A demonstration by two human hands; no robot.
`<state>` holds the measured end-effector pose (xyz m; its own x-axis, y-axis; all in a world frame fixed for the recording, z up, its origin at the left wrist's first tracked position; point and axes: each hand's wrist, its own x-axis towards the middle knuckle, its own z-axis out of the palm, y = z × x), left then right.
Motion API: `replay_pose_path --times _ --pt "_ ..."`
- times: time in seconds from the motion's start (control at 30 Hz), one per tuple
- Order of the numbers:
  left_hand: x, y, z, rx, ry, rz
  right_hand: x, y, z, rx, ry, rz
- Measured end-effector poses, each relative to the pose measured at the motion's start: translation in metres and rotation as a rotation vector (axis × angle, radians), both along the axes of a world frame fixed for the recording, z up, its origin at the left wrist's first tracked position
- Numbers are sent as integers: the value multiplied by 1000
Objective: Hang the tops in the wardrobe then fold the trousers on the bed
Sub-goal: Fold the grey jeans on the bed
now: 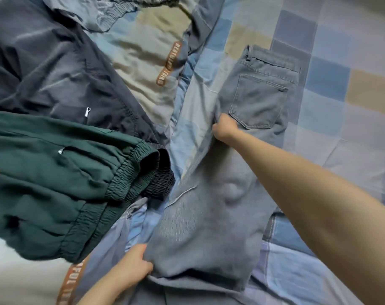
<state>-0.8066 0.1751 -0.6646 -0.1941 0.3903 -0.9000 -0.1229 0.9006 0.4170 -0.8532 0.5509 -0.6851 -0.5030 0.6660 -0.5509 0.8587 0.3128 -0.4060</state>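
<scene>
Grey jeans lie lengthwise on the bed, waistband and back pocket at the far end. My right hand grips the jeans' left edge beside the back pocket. My left hand pinches the near left corner of the jeans, close to me. Dark green trousers with an elastic waistband lie to the left, partly over black trousers with a zip pull. Both piles are apart from my hands.
The bed carries a checked blue, grey and beige sheet. A beige quilt with a brown lettered strip lies crumpled in the middle. More grey cloth sits at the far top.
</scene>
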Motion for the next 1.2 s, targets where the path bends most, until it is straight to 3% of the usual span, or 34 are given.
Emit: replay_pose_path --times 0.1,0.3,0.43,0.53,0.7,0.77,0.9,1.03,1.1,1.2 --pt "4 -10 -12 7 82 -27 -1 2 -10 -203 0 -57" --pt "23 -13 -16 -49 194 35 64 -28 2 118 180 -73" --pt "25 -20 -10 -56 148 -36 167 -93 13 87 242 13" --pt "26 -24 -6 -20 91 42 245 -153 24 -5 152 179" --pt "34 -30 -5 -77 53 424 340 -241 39 -373 -109 351" --pt "41 -31 -8 -70 110 408 362 -263 38 -422 -170 426" --pt "56 -30 -3 -65 248 342 366 -290 22 -64 -181 255" --pt "84 -31 13 -92 96 540 347 -274 25 209 -406 400" --pt "95 -35 18 -62 81 624 345 -279 42 153 -328 526" --pt "97 -44 24 4 171 745 357 -324 80 -161 -8 782"
